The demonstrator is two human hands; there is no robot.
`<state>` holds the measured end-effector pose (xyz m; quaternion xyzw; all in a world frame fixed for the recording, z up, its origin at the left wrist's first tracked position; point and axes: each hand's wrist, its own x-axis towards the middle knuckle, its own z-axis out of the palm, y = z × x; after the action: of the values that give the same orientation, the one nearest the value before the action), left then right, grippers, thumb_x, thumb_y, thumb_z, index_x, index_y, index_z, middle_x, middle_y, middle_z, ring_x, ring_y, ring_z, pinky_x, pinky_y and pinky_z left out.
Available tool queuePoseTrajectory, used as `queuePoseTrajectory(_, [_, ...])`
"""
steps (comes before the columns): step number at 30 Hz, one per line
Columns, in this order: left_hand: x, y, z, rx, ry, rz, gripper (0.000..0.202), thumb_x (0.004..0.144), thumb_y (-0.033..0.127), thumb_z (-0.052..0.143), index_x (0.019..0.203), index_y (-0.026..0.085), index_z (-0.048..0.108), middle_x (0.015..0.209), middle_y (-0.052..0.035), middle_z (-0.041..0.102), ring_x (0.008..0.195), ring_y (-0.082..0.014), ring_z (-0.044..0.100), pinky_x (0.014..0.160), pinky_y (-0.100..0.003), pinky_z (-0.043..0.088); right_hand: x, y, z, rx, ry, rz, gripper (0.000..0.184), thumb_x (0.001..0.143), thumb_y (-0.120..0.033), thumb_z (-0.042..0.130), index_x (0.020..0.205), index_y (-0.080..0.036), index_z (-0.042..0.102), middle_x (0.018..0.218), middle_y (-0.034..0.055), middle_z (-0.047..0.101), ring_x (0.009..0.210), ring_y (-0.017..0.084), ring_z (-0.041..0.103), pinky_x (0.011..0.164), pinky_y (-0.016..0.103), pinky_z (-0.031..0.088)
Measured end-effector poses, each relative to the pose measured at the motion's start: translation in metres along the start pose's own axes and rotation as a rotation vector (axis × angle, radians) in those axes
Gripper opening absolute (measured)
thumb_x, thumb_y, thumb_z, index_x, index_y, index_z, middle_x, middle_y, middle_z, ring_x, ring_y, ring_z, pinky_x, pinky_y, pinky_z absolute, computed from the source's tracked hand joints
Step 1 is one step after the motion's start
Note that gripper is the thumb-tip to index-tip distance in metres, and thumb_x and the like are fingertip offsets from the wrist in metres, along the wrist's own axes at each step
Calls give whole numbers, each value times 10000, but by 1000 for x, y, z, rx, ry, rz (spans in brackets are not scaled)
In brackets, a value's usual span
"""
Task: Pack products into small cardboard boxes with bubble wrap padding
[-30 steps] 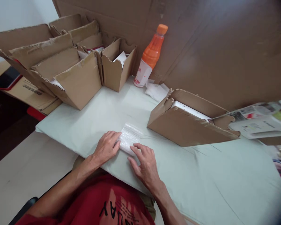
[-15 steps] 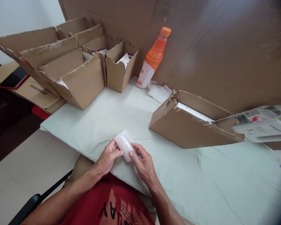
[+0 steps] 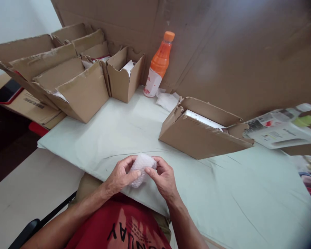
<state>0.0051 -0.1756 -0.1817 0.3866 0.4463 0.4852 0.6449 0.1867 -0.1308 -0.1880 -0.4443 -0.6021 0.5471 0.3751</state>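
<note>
Between my two hands is a small piece of clear bubble wrap [image 3: 142,165], folded or shaped like a pouch, above the front edge of the pale green table [image 3: 119,128]. My left hand [image 3: 123,174] grips its left side, thumb on top and fingers behind. On the other side my right hand [image 3: 162,174] pinches its right edge between thumb and fingers. Whether anything lies inside the wrap, I cannot make out.
Open cardboard bins [image 3: 85,93] stand at the back left, with a phone [image 3: 6,90] beside them. An orange drink bottle [image 3: 159,65] leans in view near a crumpled white sheet [image 3: 168,101]. To the right are a cardboard box [image 3: 202,135] holding white items and a white jug [image 3: 285,135].
The bubble wrap has been turned and opened out wider between my hands, and my left thumb now lies across it. The view has shifted slightly to the right.
</note>
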Motion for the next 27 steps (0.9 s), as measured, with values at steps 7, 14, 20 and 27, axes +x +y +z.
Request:
queuePoseTrajectory(7, [2, -6, 7, 15, -132, -184, 529, 769, 245, 674, 1276, 126, 584, 907, -51, 719, 775, -168, 646, 791, -297, 497, -9, 6, -10, 126, 52, 80, 329, 806, -486, 759, 953, -210, 656, 800, 5, 657, 703, 152, 583, 658, 271, 494])
queuePoseTrajectory(14, [9, -3, 16, 290, -247, -172, 498, 726, 103, 516, 1203, 164, 643, 876, 0, 662, 751, -131, 584, 687, -236, 425, -21, -12, -63, -117, -119, -33, 592, 792, -460, 771, 1309, -233, 592, 1227, 85, 688, 1022, 215, 625, 901, 326, 494])
queuePoseTrajectory(20, [23, -4, 27, 377, -314, -96, 543, 630, 72, 499, 1127, 180, 690, 922, 3, 650, 792, -140, 548, 688, -236, 397, -25, -37, -76, -406, -225, 9, 133, 891, -308, 633, 973, -213, 678, 798, 0, 655, 747, 150, 573, 640, 239, 439])
queuePoseTrajectory(27, [49, 1, 34, 252, -334, -143, 590, 647, 118, 613, 1234, 168, 641, 850, -5, 658, 724, -139, 594, 651, -251, 453, -29, -56, -94, -508, -94, -97, 104, 918, -276, 600, 971, -226, 674, 861, 9, 710, 774, 150, 640, 672, 227, 500])
